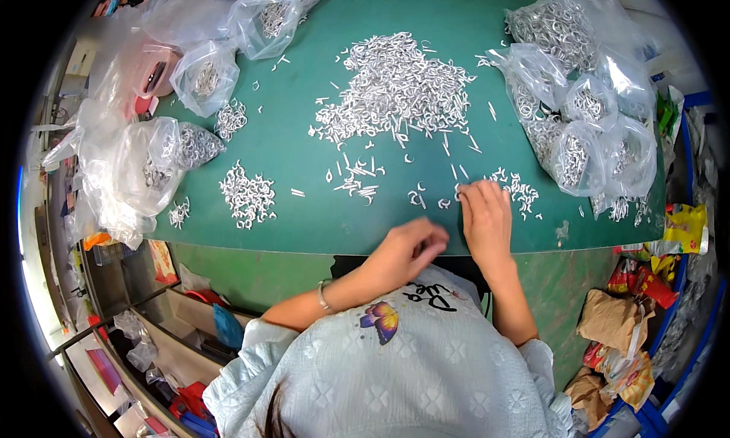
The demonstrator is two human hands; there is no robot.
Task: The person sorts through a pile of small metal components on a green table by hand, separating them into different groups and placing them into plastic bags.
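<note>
A large heap of small silvery-white metal pieces [403, 88], some curved and some straight, lies on the green table [296, 126]. My right hand [487, 217] is over the near part of the table with its fingers together and bent down. Its fingertips are beside a few loose curved pieces [444, 204]; whatever they pinch is too small to make out. Just left of it, my left hand [411, 248] hovers at the table's near edge, curled and blurred by motion. A smaller pile [518, 192] lies right of my right hand, and scattered straight pieces [359, 183] lie ahead of my left.
Clear plastic bags of metal pieces [574, 111] crowd the table's right side. More bags [199, 80] stand at the left, near another small pile [247, 196]. Below left is an open drawer [194, 316]; packages and a brown paper bag [614, 322] sit low at right.
</note>
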